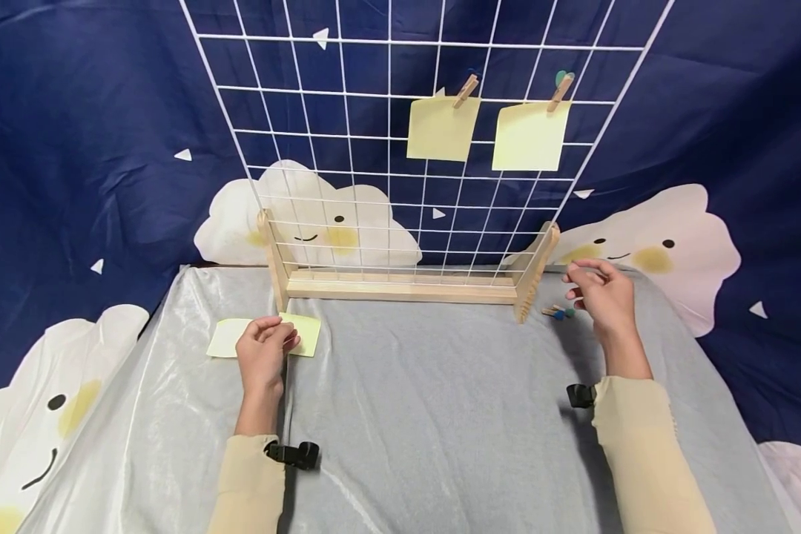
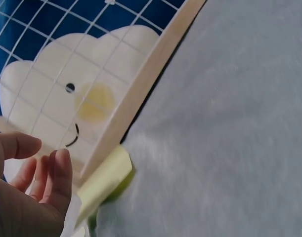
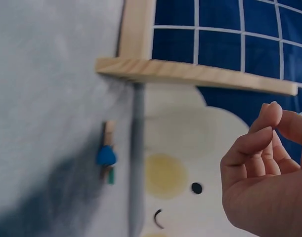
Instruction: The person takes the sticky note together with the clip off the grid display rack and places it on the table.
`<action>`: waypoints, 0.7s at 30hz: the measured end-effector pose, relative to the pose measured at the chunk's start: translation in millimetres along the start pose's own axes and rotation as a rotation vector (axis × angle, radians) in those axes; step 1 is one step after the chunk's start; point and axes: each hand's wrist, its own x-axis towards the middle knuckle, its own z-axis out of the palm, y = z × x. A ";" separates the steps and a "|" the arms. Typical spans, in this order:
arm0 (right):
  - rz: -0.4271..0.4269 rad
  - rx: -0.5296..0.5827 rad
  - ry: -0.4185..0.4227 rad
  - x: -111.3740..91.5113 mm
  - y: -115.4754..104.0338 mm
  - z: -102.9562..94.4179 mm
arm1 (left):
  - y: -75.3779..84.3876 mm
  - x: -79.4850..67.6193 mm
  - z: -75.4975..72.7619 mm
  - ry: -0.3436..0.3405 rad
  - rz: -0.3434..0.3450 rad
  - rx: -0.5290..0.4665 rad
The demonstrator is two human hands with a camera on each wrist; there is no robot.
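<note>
My left hand (image 1: 262, 354) hovers over pale yellow sticky notes at the table's left; one note (image 1: 224, 340) shows left of it, another (image 1: 308, 335) to its right. In the left wrist view its thumb stands apart from bent fingers, with nothing between them. A note (image 2: 107, 181) there has a curled edge. My right hand (image 1: 607, 298), fingers loosely bent and holding nothing, is raised beside the rack's right foot. Below and left of it lie small wooden clothespins (image 1: 558, 314) with blue and green decorations, also visible in the right wrist view (image 3: 107, 154).
A white wire grid (image 1: 389, 178) stands in a wooden base (image 1: 400, 288). Two yellow notes, one (image 1: 443, 132) left of the other (image 1: 529, 139), hang on it from clothespins. Grey cloth (image 1: 414, 400) covers the table; a dark blue cloud-print curtain (image 1: 93, 89) hangs behind.
</note>
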 end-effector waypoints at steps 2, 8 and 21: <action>-0.021 0.015 -0.007 -0.9 -4.9 3.8 | 0.9 -0.2 4.0 -0.012 -0.003 -0.010; -0.084 0.050 -0.014 -4.6 -16.9 11.4 | 2.2 -0.5 13.0 -0.033 -0.011 -0.010; -0.221 -0.073 -0.061 -8.4 -34.2 29.7 | 11.0 2.2 35.6 -0.104 -0.008 -0.064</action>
